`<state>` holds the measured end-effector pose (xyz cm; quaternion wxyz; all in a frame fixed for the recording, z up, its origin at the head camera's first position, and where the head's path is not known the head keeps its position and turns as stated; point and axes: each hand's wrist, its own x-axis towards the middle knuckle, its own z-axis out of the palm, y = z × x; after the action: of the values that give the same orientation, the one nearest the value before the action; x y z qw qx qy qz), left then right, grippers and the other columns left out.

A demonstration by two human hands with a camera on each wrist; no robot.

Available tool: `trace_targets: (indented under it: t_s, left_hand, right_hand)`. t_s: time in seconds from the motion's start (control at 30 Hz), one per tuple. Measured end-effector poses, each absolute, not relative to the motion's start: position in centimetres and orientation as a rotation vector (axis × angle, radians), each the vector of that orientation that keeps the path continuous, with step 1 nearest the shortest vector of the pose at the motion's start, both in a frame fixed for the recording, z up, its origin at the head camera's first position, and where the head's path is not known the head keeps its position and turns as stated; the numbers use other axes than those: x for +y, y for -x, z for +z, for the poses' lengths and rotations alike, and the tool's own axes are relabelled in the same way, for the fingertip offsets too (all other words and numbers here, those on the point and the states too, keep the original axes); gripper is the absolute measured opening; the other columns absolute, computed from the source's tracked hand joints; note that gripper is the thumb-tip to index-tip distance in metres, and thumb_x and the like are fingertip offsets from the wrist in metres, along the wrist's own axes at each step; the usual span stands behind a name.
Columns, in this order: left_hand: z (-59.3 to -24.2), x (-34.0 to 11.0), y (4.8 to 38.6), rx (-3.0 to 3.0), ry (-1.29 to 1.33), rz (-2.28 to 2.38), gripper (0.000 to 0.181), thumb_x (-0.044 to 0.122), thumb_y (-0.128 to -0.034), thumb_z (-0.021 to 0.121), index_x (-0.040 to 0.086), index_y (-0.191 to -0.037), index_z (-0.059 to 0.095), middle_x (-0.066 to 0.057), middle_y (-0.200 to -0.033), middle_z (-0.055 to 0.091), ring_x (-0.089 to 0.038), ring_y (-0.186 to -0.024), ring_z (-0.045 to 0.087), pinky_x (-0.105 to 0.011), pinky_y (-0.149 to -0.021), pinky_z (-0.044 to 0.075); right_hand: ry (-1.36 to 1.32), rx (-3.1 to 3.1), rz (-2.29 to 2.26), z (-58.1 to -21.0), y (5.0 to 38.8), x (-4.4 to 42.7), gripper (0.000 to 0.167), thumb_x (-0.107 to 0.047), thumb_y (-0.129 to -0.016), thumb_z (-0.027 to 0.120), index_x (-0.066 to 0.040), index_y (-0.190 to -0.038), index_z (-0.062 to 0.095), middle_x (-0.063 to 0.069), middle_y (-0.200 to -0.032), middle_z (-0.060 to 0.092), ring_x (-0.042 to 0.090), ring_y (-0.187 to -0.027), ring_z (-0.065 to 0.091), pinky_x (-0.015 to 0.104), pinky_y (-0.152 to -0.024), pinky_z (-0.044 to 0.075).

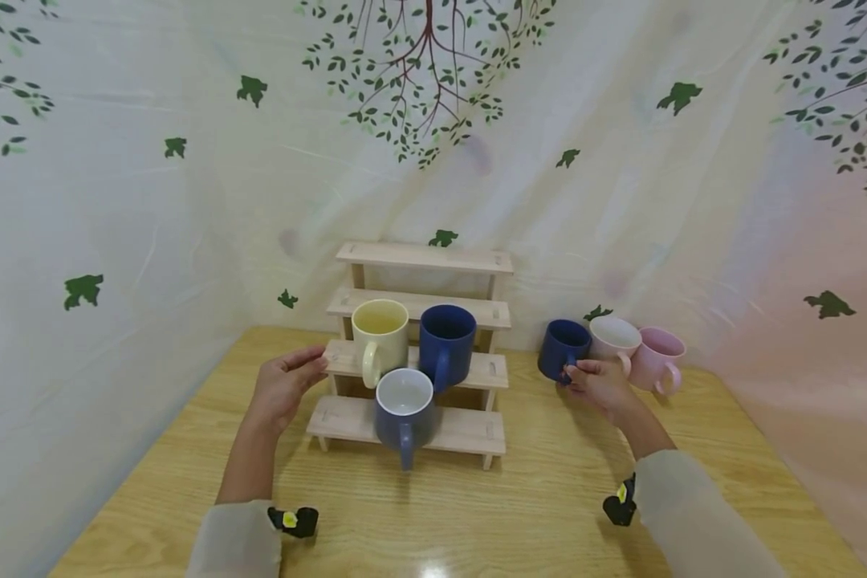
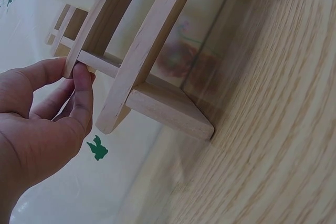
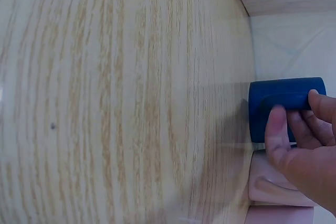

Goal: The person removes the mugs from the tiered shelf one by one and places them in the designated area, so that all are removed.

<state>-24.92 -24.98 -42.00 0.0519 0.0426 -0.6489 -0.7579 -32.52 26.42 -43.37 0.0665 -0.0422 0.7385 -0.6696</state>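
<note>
My left hand [image 1: 283, 392] pinches the left end of a plank on the stepped wooden shelf [image 1: 470, 429]; thumb and fingertips meet round that plank end in the left wrist view. On the same step stand a cream-yellow mug [image 1: 381, 333] and a navy mug [image 1: 448, 341], side by side. A grey-blue mug [image 1: 405, 417] with a white inside sits on the lowest step, handle towards me. Over to the right, my right hand [image 1: 603, 387] holds the handle of another navy mug [image 3: 262, 121], which is upright on the table by the back curtain; the fingers partly cover the handle.
Right of the held mug stand a white-and-pink mug [image 1: 614, 335] and a pink mug [image 1: 657, 361], close together. A leaf-printed curtain [image 1: 549, 201] hangs behind and at both sides of the wood-grain table [image 1: 433, 522]. The top two steps bear no mugs.
</note>
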Motion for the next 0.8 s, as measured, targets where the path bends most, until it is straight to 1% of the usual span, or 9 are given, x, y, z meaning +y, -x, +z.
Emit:
trace_targets:
  t_s: [0.07,0.17,0.27,0.37,0.5,0.6,0.67,0.8]
  left_hand:
    - [-42.03,-24.98,24.88,-1.971,-0.131,-2.311,0.047,0.005,-0.1015,0.064,-0.013,-0.142,0.050,-0.003,-0.122,0.065,-0.007,-0.102,0.067,-0.024,-0.098,0.056]
    - [-42.11,-25.01,24.84,-1.965,-0.130,-2.319,0.047,0.005,-0.1015,0.064,-0.014,-0.142,0.049,-0.002,-0.121,0.065,-0.007,-0.101,0.067,-0.024,-0.098,0.056]
    - [-42.18,-25.02,24.82,-1.960,-0.126,-2.319,0.047,0.005,-0.1016,0.064,-0.014,-0.142,0.049,-0.002,-0.121,0.064,-0.008,-0.102,0.067,-0.024,-0.098,0.056]
    - [-42.22,-25.02,24.80,-1.964,-0.121,-2.317,0.048,0.006,-0.1017,0.064,-0.014,-0.142,0.049,-0.003,-0.123,0.064,-0.008,-0.102,0.067,-0.024,-0.098,0.056]
    - [-42.21,-24.96,24.78,-1.959,-0.118,-2.320,0.047,0.006,-0.1016,0.064,-0.014,-0.142,0.049,-0.003,-0.122,0.064,-0.008,-0.102,0.067,-0.024,-0.098,0.056]
    - [-42.15,-24.91,24.79,-1.958,-0.115,-2.319,0.047,0.005,-0.1016,0.064,-0.014,-0.142,0.049,-0.004,-0.123,0.064,-0.008,-0.102,0.067,-0.024,-0.098,0.056]
    - [-42.10,-24.91,24.81,-1.961,-0.116,-2.314,0.048,0.006,-0.1016,0.064,-0.014,-0.142,0.049,-0.005,-0.124,0.063,-0.008,-0.103,0.067,-0.024,-0.099,0.056]
    - [-41.98,-24.94,24.77,-1.974,-0.119,-2.302,0.047,0.006,-0.1016,0.064,-0.013,-0.142,0.050,-0.007,-0.127,0.062,-0.008,-0.103,0.067,-0.024,-0.099,0.056]
  right_hand:
    - [0.100,2.353,-1.946,-43.54,32.53,26.46,0.030,-0.004,-0.104,0.059,0.023,-0.116,0.055,0.000,-0.083,0.068,0.012,-0.074,0.067,0.027,-0.071,0.063]
    - [0.066,2.446,-1.905,-43.71,32.50,26.49,0.035,-0.006,-0.102,0.062,0.024,-0.119,0.055,-0.001,-0.080,0.067,0.011,-0.072,0.065,0.025,-0.070,0.062]
    - [0.061,2.421,-1.941,-43.75,32.49,26.46,0.036,-0.005,-0.102,0.063,0.025,-0.120,0.055,-0.001,-0.083,0.068,0.009,-0.075,0.066,0.024,-0.072,0.062]
    - [0.063,2.361,-1.995,-43.76,32.51,26.40,0.033,-0.003,-0.102,0.061,0.024,-0.120,0.055,-0.001,-0.087,0.069,0.009,-0.079,0.068,0.026,-0.077,0.063]
    - [0.096,2.272,-2.059,-43.87,32.61,26.47,0.030,0.001,-0.103,0.057,0.024,-0.121,0.053,0.003,-0.093,0.068,0.010,-0.085,0.069,0.034,-0.089,0.063]
    - [0.119,2.210,-2.098,-43.96,32.72,26.44,0.027,0.002,-0.104,0.054,0.023,-0.120,0.049,0.007,-0.097,0.066,0.011,-0.089,0.069,0.039,-0.094,0.061]
    - [0.120,2.175,-2.123,-43.98,32.81,26.36,0.024,0.004,-0.104,0.053,0.022,-0.119,0.048,0.008,-0.098,0.064,0.012,-0.091,0.068,0.040,-0.096,0.060]
    - [0.129,2.157,-2.128,-43.99,32.90,26.38,0.019,0.003,-0.104,0.052,0.019,-0.116,0.050,0.008,-0.098,0.063,0.014,-0.090,0.068,0.037,-0.093,0.062]
